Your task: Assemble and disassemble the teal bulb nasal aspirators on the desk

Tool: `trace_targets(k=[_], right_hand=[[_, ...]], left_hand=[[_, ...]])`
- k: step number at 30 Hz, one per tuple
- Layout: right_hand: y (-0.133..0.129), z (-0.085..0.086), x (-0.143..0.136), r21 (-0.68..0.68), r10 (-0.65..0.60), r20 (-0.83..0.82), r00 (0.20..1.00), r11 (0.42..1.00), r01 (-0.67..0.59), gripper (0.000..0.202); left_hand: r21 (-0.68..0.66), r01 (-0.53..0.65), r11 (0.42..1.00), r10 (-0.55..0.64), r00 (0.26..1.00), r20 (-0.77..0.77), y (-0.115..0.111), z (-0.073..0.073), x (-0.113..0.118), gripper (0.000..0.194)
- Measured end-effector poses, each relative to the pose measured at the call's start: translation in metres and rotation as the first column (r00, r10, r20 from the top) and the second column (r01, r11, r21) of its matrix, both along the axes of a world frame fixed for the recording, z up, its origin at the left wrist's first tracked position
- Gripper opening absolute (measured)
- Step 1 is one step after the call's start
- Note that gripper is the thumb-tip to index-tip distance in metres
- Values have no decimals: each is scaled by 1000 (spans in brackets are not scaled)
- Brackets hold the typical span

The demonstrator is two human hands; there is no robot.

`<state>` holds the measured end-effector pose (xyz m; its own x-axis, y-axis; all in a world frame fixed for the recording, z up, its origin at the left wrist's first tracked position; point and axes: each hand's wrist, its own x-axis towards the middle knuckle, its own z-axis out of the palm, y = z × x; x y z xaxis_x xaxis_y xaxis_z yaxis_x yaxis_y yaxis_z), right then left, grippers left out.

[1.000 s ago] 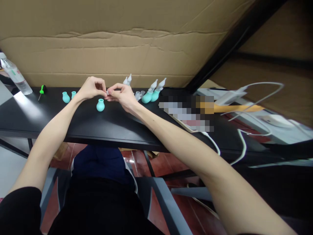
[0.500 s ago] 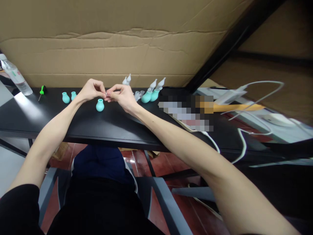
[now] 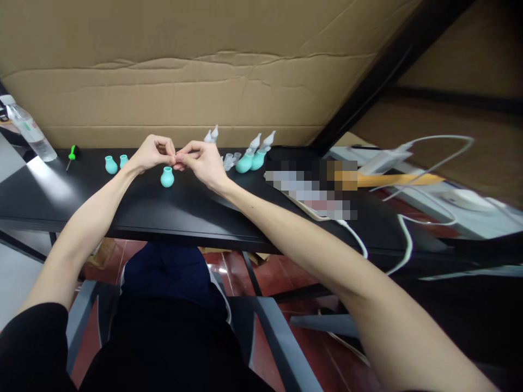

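Observation:
My left hand (image 3: 154, 151) and my right hand (image 3: 202, 161) meet fingertip to fingertip above the black table. Both are closed in a pinch. Between them is something small and pale, mostly hidden by the fingers, too small to name. Just below stands an open-necked turquoise rubber bulb (image 3: 167, 178), upright and touched by neither hand. Two more such bulbs stand left of my left wrist, one bulb (image 3: 110, 165) in full sight and the other bulb (image 3: 123, 160) partly behind the wrist. Beyond my right hand are white pointed tips (image 3: 214, 134) and clear plastic connectors (image 3: 231, 160).
Two turquoise bulbs with white tips (image 3: 257, 158) lean right of the connectors. A green-handled screwdriver (image 3: 72, 154) and a water bottle (image 3: 30, 130) are at the left. A phone-like device (image 3: 304, 194), blurred out, lies on the right with a white cable (image 3: 354, 235). Cardboard (image 3: 183, 98) rises behind.
Both hands stay in nearly the same place, fingertips pinched slightly closer together. The pale bit between them shows less now. The whole view has shifted very slightly.

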<state>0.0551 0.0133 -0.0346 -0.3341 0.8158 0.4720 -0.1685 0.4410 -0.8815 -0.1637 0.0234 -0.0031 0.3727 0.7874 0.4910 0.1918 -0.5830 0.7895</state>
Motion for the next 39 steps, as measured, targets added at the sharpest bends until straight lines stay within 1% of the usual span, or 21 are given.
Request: trace_targets(k=[3, 6, 11, 14, 18, 21, 26, 31, 35, 39], right_hand=[[-1, 0, -1, 27, -5, -2, 1000, 1000, 5, 39], [0, -1, -2, 16, -4, -16, 1000, 1000, 4, 41], [2, -3, -2, -24, 42, -37, 998, 999, -43, 38], [-1, 0, 0, -25, -1, -33, 999, 1000, 0, 42], [-5, 6, 4, -23, -51, -32, 998, 998, 50, 49], [-4, 8, 5, -14, -49, -24, 999, 999, 49, 52], [2, 8, 7, -2, -33, -5, 999, 999, 33, 50], [3, 9, 11, 27, -16, 24, 1000, 1000, 16, 47], [0, 10, 13, 28, 0, 28, 1000, 1000, -1, 42], [-2, 15, 14, 27, 37, 21, 999, 999, -38, 45]], left_hand=[[-9, 10, 1000, -10, 1000, 3, -1, 0, 0, 70], [3, 1, 1000, -1, 1000, -3, 2, 0, -1, 74], [47, 0, 999, 4, 998, -67, 7, 2, -2, 62], [86, -6, 996, 12, 997, -73, 7, 1, 1, 55], [136, -33, 990, 34, 999, -3, 5, -2, 9, 52], [158, -50, 986, 50, 999, 5, 3, -3, 13, 48], [162, -43, 986, 46, 999, -21, -1, 0, 14, 41], [199, -68, 978, 77, 996, -39, -3, 2, 15, 46], [226, -50, 973, 67, 996, -66, -2, 2, 14, 58], [229, -51, 972, 67, 996, -62, -1, 6, 13, 66]])
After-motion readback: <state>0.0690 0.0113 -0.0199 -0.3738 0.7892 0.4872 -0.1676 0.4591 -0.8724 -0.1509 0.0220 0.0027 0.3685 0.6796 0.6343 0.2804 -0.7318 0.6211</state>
